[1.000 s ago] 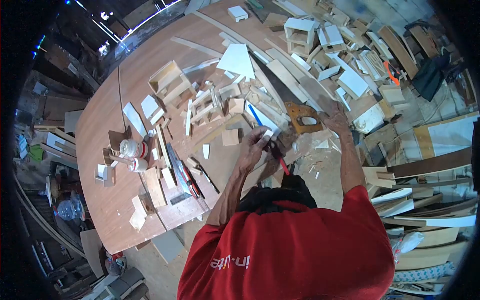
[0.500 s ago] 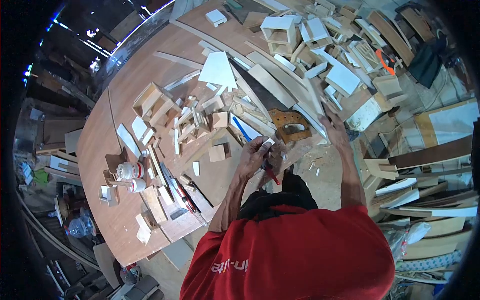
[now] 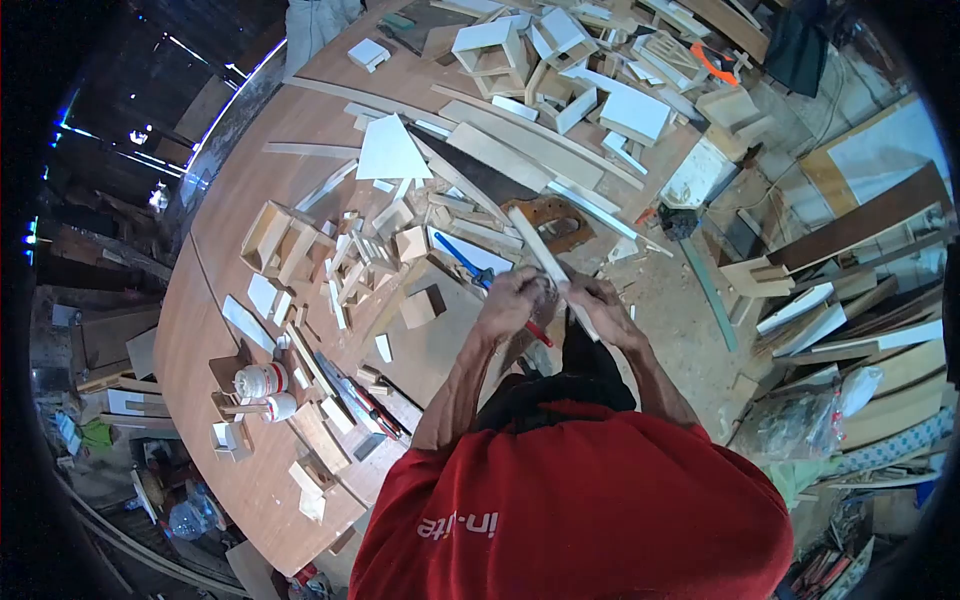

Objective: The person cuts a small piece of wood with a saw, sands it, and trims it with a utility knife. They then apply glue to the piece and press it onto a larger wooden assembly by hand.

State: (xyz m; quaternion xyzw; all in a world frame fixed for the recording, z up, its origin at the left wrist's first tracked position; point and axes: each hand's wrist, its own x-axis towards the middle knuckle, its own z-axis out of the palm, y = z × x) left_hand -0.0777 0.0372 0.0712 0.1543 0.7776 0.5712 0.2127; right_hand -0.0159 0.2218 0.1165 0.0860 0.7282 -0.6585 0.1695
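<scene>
My right hand (image 3: 603, 308) is closed around a narrow wooden strip (image 3: 537, 243), which slants up and away between my hands. Close beside it on the left, my left hand (image 3: 510, 303) has its fingers pinched together. They are slightly blurred, and whatever they hold is hidden. A tool with a blue handle (image 3: 460, 254) and a red end (image 3: 539, 334) passes beneath my left hand, its middle covered. Just beyond the strip lies a handsaw with a wooden handle (image 3: 562, 222), partly hidden by the strip.
A brown worktable (image 3: 215, 330) carries small wooden frames (image 3: 283, 240), a white panel (image 3: 393, 150), offcuts and glue jars (image 3: 262, 380). White box pieces (image 3: 490, 55) crowd its far side. Boards (image 3: 860, 225) lean at the right, and a plastic bag (image 3: 800, 415) lies below them.
My right hand has come in from the right edge of the pile, bringing the wooden strip to my left hand. The small white piece in my left fingers no longer shows. The view has shifted.
</scene>
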